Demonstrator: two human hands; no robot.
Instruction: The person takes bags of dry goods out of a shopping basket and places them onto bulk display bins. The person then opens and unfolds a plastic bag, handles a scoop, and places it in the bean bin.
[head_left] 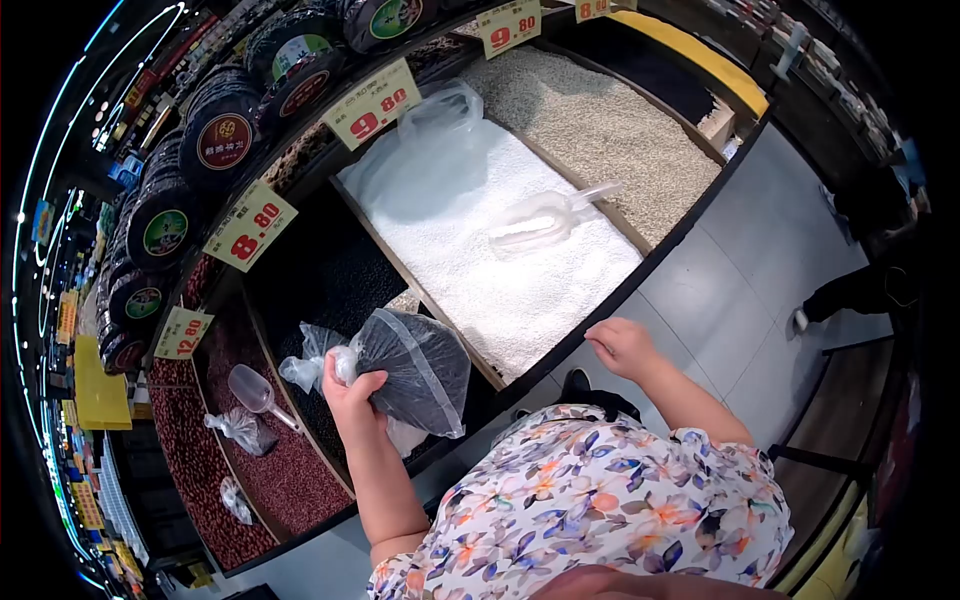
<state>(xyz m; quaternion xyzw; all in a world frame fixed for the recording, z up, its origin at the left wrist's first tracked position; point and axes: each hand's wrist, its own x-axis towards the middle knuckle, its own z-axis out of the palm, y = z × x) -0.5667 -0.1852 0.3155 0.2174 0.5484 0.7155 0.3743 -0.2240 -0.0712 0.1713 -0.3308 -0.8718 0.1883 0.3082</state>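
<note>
My left hand is closed around the knotted neck of a clear plastic bag of black grains, lifted over the bin of black grains. The twisted top of the bag sticks out on the far side of my fingers. My right hand hangs just off the front edge of the bins, near the white grains. Its fingers are curled together, and nothing shows in them. A clear scoop lies on the white grains.
Beige grains fill the bin to the right. Reddish beans lie left, with a second scoop and a small tied bag. Price cards line the back rail below round dark packages. A person's leg is at right.
</note>
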